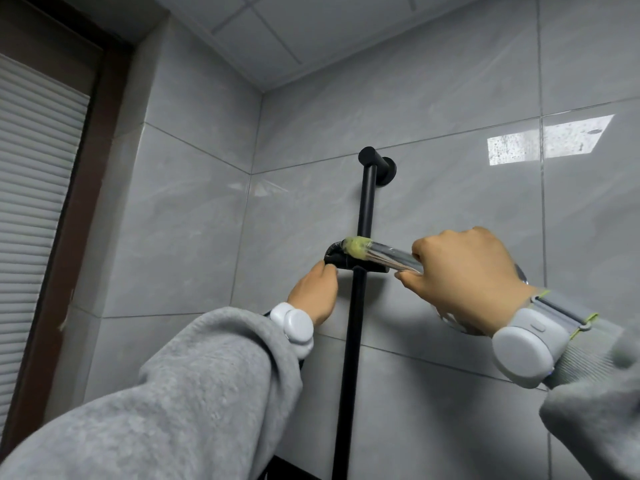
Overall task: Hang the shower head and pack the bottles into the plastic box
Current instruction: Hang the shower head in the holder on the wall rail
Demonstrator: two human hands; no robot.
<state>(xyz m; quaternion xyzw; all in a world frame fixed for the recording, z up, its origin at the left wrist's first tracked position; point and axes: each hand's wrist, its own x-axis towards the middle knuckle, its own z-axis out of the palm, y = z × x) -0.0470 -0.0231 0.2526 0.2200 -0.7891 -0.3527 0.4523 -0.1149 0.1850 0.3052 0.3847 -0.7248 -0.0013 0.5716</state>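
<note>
Nearest me, two grey sleeves [207, 393] reached up, each wrist wearing a pale band [294, 327]. The right hand [464, 282] was wrapped round the shower head [384, 256], fingers curled over its clear handle. The left hand [313, 296] had its fingers curled on the left end of the black holder [349, 266], as if to steady it.

To my mind the risk sat right there. The handle lay almost level across the holder and had not visibly dropped into its cradle, so letting go early could send it sliding out to swing on the hose [332, 247]. A hard push might also twist the holder round, or drag it down the slide rail [367, 202].

The shower head showed a clear, glossy handle with a yellow-green plug at the end by the holder, where the dark hose curled off. Its spray face was hidden behind the right hand. Beyond stood the grey tiled wall [450, 185].
</note>
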